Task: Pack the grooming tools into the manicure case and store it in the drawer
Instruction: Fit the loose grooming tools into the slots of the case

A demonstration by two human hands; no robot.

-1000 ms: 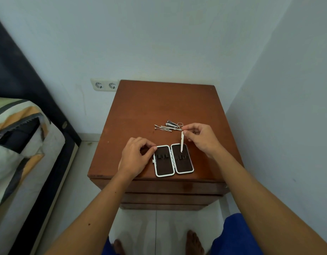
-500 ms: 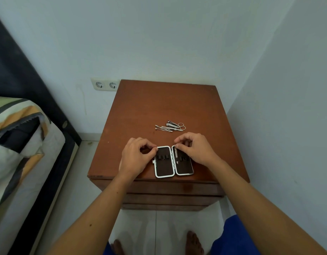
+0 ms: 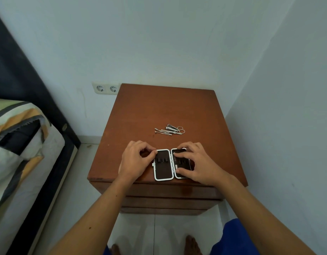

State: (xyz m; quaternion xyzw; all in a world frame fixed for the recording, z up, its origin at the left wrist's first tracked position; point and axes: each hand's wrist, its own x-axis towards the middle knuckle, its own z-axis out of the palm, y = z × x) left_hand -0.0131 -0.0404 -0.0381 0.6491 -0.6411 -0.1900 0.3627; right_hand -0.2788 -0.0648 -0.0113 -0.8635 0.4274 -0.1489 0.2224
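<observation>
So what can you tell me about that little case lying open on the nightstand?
The case lies open flat, like a book, near the front edge of the brown wooden nightstand. Its two halves have white rims and dark brown lining with dark elastic loops across. The left half looks empty. The left hand touches its left edge; the right hand rests over the right half, hiding much of it.

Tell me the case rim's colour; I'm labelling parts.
White rim around a dark brown lining, clearest in the head view.
</observation>
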